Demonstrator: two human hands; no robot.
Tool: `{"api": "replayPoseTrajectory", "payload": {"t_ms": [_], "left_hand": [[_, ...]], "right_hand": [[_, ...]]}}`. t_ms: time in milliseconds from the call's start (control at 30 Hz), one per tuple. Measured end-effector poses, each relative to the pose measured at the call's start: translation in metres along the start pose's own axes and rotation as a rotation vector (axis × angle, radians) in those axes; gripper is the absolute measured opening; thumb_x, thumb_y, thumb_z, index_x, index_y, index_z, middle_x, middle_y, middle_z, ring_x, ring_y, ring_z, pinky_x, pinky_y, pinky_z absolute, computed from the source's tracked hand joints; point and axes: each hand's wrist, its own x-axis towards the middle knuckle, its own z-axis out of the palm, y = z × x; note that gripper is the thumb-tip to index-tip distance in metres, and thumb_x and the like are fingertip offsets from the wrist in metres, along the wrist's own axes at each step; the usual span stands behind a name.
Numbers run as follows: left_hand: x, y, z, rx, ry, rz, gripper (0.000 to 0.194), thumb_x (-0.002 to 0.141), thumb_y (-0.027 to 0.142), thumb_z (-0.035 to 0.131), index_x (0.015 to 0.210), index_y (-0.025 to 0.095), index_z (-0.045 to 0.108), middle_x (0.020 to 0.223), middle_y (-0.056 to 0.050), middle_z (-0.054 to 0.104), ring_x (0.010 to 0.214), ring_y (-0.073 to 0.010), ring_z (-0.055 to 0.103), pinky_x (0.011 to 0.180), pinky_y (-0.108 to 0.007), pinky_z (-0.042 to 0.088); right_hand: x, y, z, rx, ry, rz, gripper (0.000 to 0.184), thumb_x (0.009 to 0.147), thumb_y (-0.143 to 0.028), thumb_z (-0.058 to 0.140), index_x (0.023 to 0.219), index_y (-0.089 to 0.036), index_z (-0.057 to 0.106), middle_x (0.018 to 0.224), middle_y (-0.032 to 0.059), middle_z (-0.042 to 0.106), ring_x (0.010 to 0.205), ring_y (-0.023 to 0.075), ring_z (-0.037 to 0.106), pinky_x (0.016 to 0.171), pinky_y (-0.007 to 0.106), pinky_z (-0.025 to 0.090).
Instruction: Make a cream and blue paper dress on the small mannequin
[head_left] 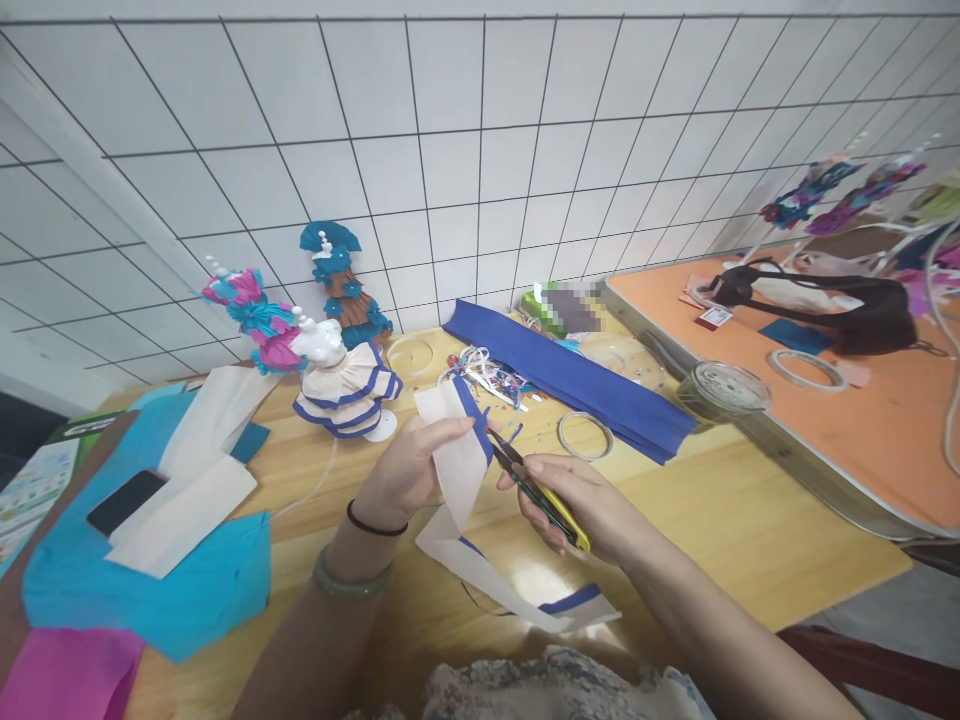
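Note:
My left hand [409,460] pinches a long cream crepe-paper strip [459,462] with a blue edge between thumb and fingers. The strip folds down and its lower length lies on the table near my body. My right hand [574,500] is wrapped round pliers [544,492] with dark jaws and yellow-and-green handles. Their tips meet the blue edge beside my left thumb; whether they touch the paper I cannot tell. Thin blue scraps stick out by the tips. Left of my left hand stands a small white figure in a ruffled cream-and-blue paper skirt [349,392].
Behind my hands lie a folded blue paper length [570,380], a heap of scraps [487,375] and a wire ring [585,436]. Paper-decorated figures [349,285] stand by the tiled wall. A phone [126,502] rests on turquoise paper [180,580]. At right, an orange table [825,430] holds a black bag [862,305].

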Motion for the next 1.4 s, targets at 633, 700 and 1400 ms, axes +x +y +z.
{"api": "replayPoseTrajectory", "payload": {"t_ms": [633, 700, 1400], "left_hand": [[-0.002, -0.005, 0.010, 0.172, 0.090, 0.095, 0.019, 0.074, 0.022, 0.063, 0.091, 0.015, 0.064, 0.089, -0.006, 0.068, 0.078, -0.0195, 0.062, 0.073, -0.032, 0.049], [-0.002, -0.006, 0.011, 0.194, 0.105, 0.100, 0.020, 0.074, 0.022, 0.063, 0.092, 0.014, 0.064, 0.091, -0.007, 0.069, 0.081, -0.0203, 0.062, 0.074, -0.033, 0.049], [-0.003, -0.005, 0.016, 0.174, 0.156, 0.111, 0.016, 0.069, 0.022, 0.065, 0.083, 0.014, 0.064, 0.084, -0.005, 0.069, 0.073, -0.0175, 0.061, 0.068, -0.028, 0.045]], "right_hand": [[0.015, 0.000, 0.008, -0.221, 0.071, -0.140, 0.038, 0.090, -0.044, 0.040, 0.068, -0.016, 0.052, 0.041, -0.0062, 0.046, 0.035, 0.0068, 0.039, 0.039, 0.019, 0.031], [0.015, -0.001, 0.009, -0.242, 0.079, -0.145, 0.041, 0.090, -0.045, 0.039, 0.061, -0.017, 0.049, 0.040, -0.0058, 0.045, 0.035, 0.0069, 0.039, 0.039, 0.019, 0.031], [0.018, -0.001, 0.010, -0.231, 0.098, -0.172, 0.042, 0.090, -0.043, 0.039, 0.055, -0.018, 0.042, 0.043, -0.0056, 0.041, 0.036, 0.0071, 0.036, 0.040, 0.021, 0.031]]}}
